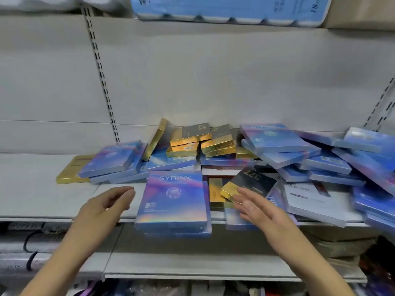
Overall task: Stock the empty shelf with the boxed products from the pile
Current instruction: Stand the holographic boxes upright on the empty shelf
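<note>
A pile of flat boxes covers the grey shelf (32, 189). A blue-purple box marked SYRINX (174, 199) lies on top of another at the front edge, overhanging it. My left hand (104, 207) hovers just left of that box, fingers loosely curled, holding nothing. My right hand (254, 207) is to its right, fingers straight, fingertips at a black and gold box (248, 184). More gold boxes (190, 138) are stacked at the back, and more blue boxes (275, 142) are heaped to the right.
The shelf's left part holds only a flat gold box (71, 171) and a few blue boxes (111, 160). A white box (312, 199) lies at the front right. A blue wrapped pack (224, 9) sits on the shelf above. Another shelf (192, 265) runs below.
</note>
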Demonstrator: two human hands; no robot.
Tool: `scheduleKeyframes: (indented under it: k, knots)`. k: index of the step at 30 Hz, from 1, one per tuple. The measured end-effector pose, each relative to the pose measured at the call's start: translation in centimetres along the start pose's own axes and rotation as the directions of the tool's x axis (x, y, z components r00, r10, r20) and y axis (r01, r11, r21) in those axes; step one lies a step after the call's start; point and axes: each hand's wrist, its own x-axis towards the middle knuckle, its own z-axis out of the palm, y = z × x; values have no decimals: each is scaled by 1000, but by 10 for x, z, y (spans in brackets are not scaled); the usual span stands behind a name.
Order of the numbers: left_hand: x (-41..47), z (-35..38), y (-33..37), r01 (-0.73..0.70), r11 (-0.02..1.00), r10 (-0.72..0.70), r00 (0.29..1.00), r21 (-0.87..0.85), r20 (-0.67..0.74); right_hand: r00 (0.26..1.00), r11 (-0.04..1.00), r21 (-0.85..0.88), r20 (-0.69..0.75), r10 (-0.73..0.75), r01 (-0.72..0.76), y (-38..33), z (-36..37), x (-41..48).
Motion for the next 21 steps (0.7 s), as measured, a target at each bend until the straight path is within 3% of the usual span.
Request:
scheduleKeyframes:
  k: [6,9,15,21]
  knots:
    - [20,19,9,94,965,-146,968,244,202,993,996,-42,82,86,-83,4,22,17]
    - [27,19,7,147,950,-225,934,276,278,990,996,-34,107,87,-84,-4,33,23]
    - [33,12,1,205,963,-251,920,176,301,990,991,-104,105,96,-85,1,42,35]
    - [27,-2,-19,369,909,-311,910,-194,276,996,955,-293,57,70,-50,0,55,32]
